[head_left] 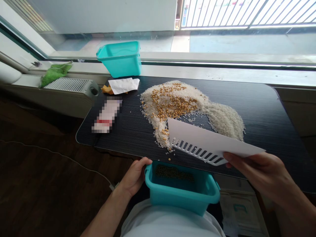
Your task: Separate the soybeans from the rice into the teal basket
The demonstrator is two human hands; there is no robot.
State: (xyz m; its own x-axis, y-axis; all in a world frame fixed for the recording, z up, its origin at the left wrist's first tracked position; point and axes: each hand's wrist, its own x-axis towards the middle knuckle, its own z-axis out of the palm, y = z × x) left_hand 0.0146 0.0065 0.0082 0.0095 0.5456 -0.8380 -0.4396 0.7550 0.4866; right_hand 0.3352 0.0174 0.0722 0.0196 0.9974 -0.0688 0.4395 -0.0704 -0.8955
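In the head view, my right hand [266,174] is closed on one end of a white slotted plastic sheet [197,135]. The sheet is tilted, its slotted edge toward me, and its far end touches the near left part of a heap of white rice [224,118]. Yellow soybeans [170,105] lie mixed into the heap's left and middle. Below the table edge, a teal plastic bin [182,194] rests against my body, with small dark greenish grains [172,171] inside. My left hand [135,174] grips this bin's left rim, thumb on top.
The black table [266,112] stands against a windowsill, where a second teal bin [123,61] sits. White paper [124,85] and a blurred-out flat object [108,115] lie at the table's left. Left of the table are a radiator [70,85] and green cloth [55,73].
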